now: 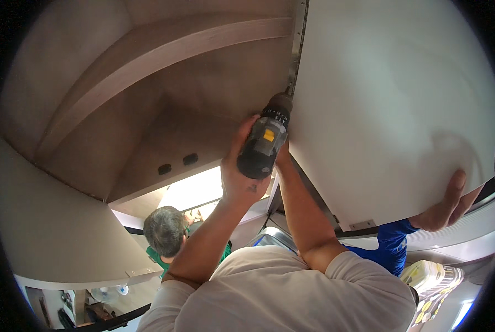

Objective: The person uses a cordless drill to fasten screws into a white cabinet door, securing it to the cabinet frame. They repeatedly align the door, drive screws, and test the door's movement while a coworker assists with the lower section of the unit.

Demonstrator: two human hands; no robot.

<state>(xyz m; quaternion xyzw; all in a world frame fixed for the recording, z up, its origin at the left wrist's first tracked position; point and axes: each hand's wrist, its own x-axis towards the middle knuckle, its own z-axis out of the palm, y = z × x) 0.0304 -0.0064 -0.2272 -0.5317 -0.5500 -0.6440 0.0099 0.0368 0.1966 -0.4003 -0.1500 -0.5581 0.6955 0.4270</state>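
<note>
- Nearest us, our white shirt [291, 293] filled the bottom, both forearms raised above it.
- Our left hand [239, 178] was wrapped around the side of the drill [258, 154].
- Our right hand [283, 152] was mostly hidden behind the drill; we could not tell how its fingers were set.
- We had the black-and-grey drill tilted upward, its front end at the metal hinge strip [297, 47] between cabinet and panel.
- To our right we saw the pale panel [391, 105], with a blue-sleeved co-worker's hand [444, 209] holding its lower corner.
- To our left was the brown cabinet interior [197, 83], crossed by a curved rail [164, 52].
- Farther off, we saw a green-clad person [164, 235] and a patterned cushion [433, 279].
</note>
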